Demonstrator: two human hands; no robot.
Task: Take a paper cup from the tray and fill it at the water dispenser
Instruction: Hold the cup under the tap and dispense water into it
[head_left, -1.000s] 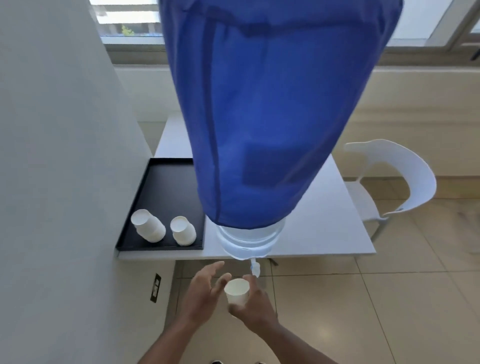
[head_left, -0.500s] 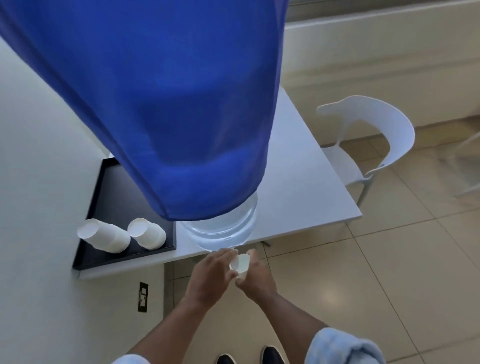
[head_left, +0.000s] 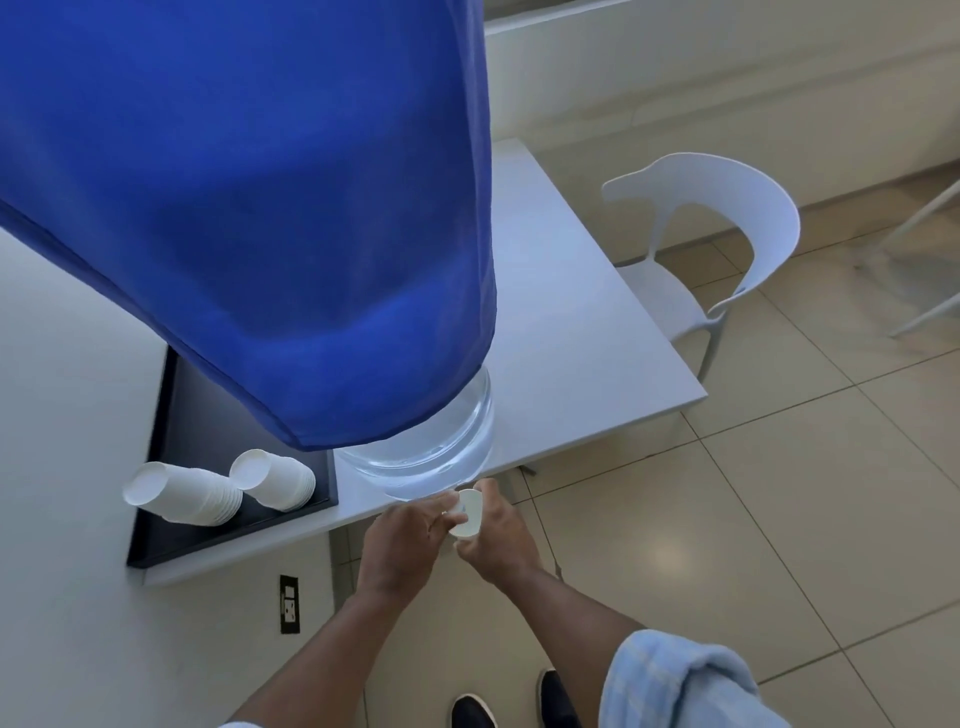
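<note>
A small white paper cup is held just under the front of the water dispenser, a clear jug under a big blue cloth cover. My right hand is wrapped around the cup from the right. My left hand reaches to the dispenser's base beside the cup, fingertips at the cup's rim; the tap is hidden behind my fingers. Two stacks of paper cups lie on their sides on the black tray to the left.
The dispenser and tray stand on a white table whose front edge is right by my hands. A white wall closes the left side. A white chair stands to the right on the tiled floor. My shoes show below.
My view swung closer and tilted down over the dispenser. My right hand raised the cup up under the jug's base. My left hand closed in from open fingers to the spot beside the cup.
</note>
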